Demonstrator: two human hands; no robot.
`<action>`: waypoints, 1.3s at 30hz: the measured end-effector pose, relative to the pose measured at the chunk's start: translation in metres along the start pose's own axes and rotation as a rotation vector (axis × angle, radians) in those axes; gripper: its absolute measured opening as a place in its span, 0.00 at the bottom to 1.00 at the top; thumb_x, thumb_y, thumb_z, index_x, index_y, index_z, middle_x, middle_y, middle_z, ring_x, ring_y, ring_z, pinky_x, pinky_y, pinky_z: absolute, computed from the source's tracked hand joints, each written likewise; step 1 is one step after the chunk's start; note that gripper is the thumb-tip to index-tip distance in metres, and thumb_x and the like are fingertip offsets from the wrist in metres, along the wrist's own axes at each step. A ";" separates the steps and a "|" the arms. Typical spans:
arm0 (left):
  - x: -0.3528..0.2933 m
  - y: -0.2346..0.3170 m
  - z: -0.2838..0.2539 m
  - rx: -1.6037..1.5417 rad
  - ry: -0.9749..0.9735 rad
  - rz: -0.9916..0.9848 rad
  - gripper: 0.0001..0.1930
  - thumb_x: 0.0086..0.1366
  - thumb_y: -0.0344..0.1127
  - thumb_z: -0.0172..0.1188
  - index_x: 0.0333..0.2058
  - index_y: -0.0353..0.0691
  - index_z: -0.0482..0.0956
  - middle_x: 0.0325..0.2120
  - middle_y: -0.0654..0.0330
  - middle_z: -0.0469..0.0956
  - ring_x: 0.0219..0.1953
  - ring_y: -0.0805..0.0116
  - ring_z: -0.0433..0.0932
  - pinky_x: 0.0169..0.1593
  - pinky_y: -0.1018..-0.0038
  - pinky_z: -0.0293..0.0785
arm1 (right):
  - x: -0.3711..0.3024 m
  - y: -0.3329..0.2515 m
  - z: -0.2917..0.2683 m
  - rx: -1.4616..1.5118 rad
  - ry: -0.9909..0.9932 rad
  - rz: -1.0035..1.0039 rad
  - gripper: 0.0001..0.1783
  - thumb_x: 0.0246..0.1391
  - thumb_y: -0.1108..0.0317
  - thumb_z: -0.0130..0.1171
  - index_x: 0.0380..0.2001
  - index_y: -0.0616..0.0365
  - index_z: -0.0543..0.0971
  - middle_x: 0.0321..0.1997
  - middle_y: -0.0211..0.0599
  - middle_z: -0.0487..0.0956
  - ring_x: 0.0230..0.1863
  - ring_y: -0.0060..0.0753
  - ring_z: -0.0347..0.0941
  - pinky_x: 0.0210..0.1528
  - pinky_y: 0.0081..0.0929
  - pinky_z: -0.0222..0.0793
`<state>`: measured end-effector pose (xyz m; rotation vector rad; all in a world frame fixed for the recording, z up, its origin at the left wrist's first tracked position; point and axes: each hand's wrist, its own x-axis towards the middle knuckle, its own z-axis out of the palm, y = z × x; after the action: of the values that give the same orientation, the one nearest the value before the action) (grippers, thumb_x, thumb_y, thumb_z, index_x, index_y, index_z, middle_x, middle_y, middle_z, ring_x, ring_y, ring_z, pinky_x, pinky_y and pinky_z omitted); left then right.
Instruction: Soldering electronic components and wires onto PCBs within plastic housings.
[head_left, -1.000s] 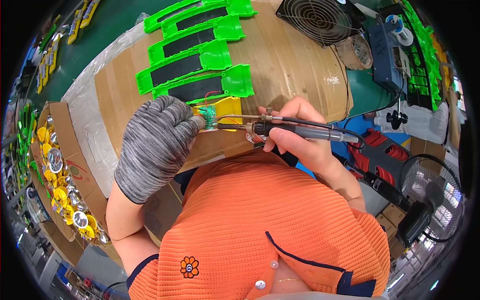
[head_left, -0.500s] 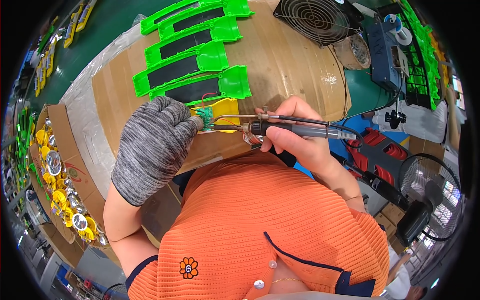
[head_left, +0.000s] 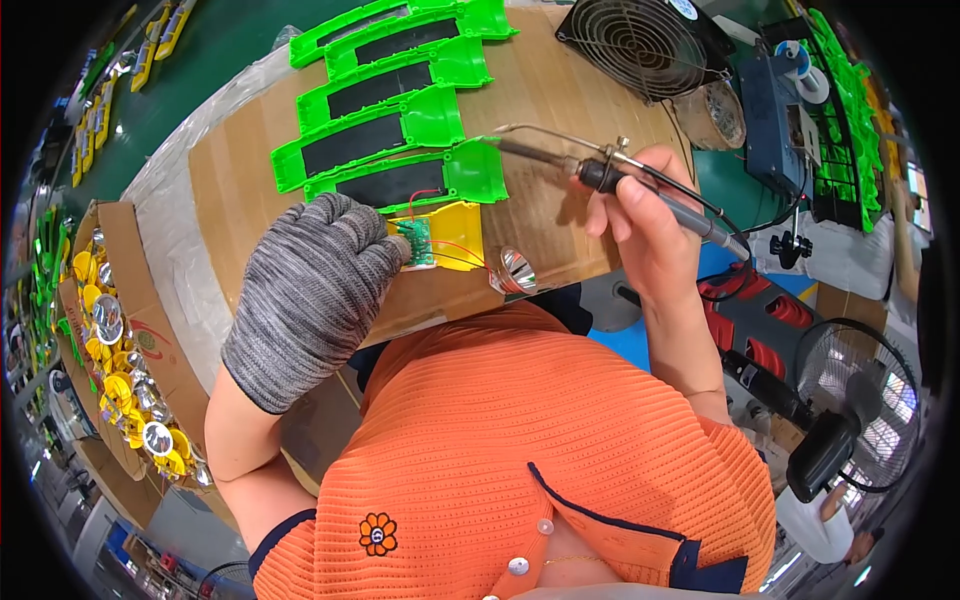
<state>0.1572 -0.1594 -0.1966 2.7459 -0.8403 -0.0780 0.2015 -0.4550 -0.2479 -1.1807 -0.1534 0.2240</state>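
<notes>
As the bare right hand (head_left: 655, 225) lifts its gripped grey-black soldering iron (head_left: 600, 177), soldering seems paused, the grey-gloved left hand (head_left: 315, 295) pinching a green circuit board (head_left: 421, 243).

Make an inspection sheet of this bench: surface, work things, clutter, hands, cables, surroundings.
Surface: cardboard over green table.
Work things: circuit board, yellow part, reflector near cardboard's edge.
Clutter: row of green shells; square fan.
Left hand: gloved, at circuit board; grip unclear.
Right hand: bare, holding iron clear of circuit board.
Cables: red wire by circuit board; black cable along iron.
Surroundings: carton of yellow parts, left; round fan, right.
</notes>
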 end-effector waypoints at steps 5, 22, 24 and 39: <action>-0.001 -0.017 -0.011 -0.162 0.183 -0.054 0.12 0.57 0.34 0.64 0.40 0.41 0.80 0.36 0.55 0.78 0.42 0.54 0.76 0.46 0.62 0.71 | 0.004 0.012 -0.006 0.065 0.063 -0.028 0.06 0.61 0.75 0.55 0.38 0.61 0.67 0.24 0.39 0.74 0.24 0.28 0.70 0.35 0.30 0.73; -0.039 -0.008 0.009 -0.302 0.090 -0.071 0.32 0.53 0.28 0.68 0.58 0.44 0.69 0.51 0.50 0.73 0.51 0.48 0.73 0.54 0.58 0.70 | 0.003 0.013 -0.012 0.270 0.118 -0.114 0.05 0.62 0.76 0.50 0.37 0.57 0.65 0.18 0.28 0.63 0.22 0.27 0.66 0.49 0.38 0.71; -0.045 -0.015 0.008 -0.380 0.233 -0.111 0.32 0.53 0.27 0.68 0.58 0.45 0.70 0.50 0.50 0.74 0.51 0.47 0.73 0.54 0.58 0.71 | 0.003 0.011 -0.011 0.287 0.153 -0.092 0.05 0.62 0.75 0.51 0.37 0.58 0.65 0.18 0.28 0.63 0.22 0.26 0.66 0.49 0.37 0.71; 0.096 -0.311 -0.026 -0.160 0.662 -0.296 0.23 0.62 0.47 0.65 0.51 0.41 0.76 0.45 0.50 0.79 0.49 0.51 0.77 0.57 0.61 0.71 | 0.007 0.011 -0.008 0.257 0.226 -0.092 0.09 0.61 0.72 0.54 0.36 0.56 0.64 0.18 0.27 0.63 0.19 0.25 0.65 0.48 0.37 0.71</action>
<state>0.4089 0.0409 -0.2528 2.4634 -0.2338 0.6390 0.2093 -0.4567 -0.2615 -0.9331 0.0199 0.0267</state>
